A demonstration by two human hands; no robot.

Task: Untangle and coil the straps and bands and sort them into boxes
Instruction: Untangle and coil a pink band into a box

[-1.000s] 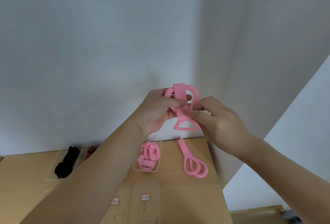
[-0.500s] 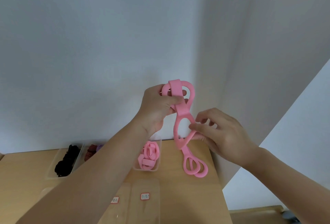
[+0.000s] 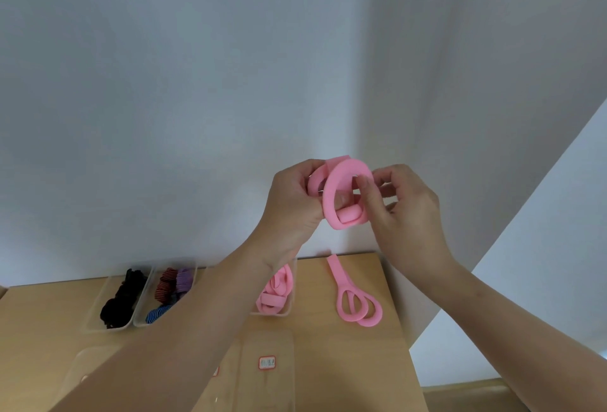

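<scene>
Both hands hold a coiled pink band (image 3: 331,196) in the air, above the table's far right corner.

The wooden table (image 3: 358,365) meets the wall (image 3: 197,116) at its back edge. Its right edge runs just beside a loose pink strap (image 3: 351,300), with bare wood between that strap and the clear box (image 3: 293,293) of pink bands. Further left sit the black bands (image 3: 120,300) and the striped bands (image 3: 167,286), each in a box of its own. The coil hangs well above all of these, with open air on every side. The left hand (image 3: 290,206) grips the coil's left side, its fingers curled round the loops. The right hand (image 3: 409,214) pinches the coil's right rim between thumb and forefinger, its other fingers loosely bent and apart.
</scene>
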